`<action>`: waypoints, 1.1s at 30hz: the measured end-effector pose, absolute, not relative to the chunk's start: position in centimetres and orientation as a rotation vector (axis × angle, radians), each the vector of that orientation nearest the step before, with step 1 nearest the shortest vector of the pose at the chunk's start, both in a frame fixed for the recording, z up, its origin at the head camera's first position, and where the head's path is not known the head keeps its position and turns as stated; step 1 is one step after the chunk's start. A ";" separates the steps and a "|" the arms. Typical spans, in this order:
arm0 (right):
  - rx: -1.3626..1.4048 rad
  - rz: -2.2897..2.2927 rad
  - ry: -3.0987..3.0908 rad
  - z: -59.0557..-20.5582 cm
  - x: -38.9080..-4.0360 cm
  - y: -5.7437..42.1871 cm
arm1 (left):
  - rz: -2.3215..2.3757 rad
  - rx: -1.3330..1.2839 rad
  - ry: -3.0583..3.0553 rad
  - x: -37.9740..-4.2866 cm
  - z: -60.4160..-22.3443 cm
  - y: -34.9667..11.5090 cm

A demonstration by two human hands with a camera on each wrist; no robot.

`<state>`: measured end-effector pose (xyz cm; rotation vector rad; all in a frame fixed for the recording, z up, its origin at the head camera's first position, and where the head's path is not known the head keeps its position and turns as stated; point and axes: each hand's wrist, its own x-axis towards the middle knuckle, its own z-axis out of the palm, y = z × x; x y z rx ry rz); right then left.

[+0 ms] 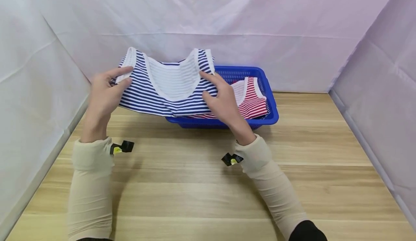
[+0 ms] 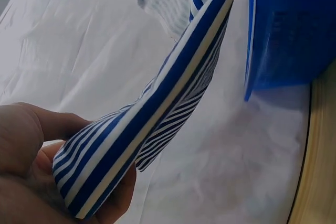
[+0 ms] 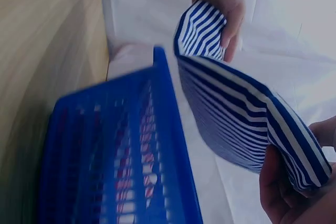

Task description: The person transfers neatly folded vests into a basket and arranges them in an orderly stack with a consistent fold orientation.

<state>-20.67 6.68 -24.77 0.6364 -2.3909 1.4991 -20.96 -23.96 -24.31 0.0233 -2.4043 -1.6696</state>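
Observation:
A folded tank top with navy and white stripes and white trim hangs raised between both hands. Its scooped neckline faces up, with the two shoulder straps standing at either side. My left hand pinches its left side between thumb and fingers; the left wrist view shows the striped fold lying inside that grip. On the other side, my right hand grips the cloth near the right strap, and the right wrist view has thumb and fingers around the folded edge. Part of the top overlaps the blue basket behind it.
Inside the basket lies a red-and-white striped tank top, partly hidden by the right hand. The basket stands on a wooden table near the back. White cloth walls enclose the table at the back and both sides.

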 end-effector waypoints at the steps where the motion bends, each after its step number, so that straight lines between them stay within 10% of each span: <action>1: 0.628 1.500 -2.386 -24.9 -20.9 7.2 | -1.680 0.008 -2.402 -21.0 -24.3 -23.7; 33: 0.377 1.876 -2.355 -25.3 -23.8 19.6 | -2.186 -0.327 -2.132 -24.5 -26.9 -16.4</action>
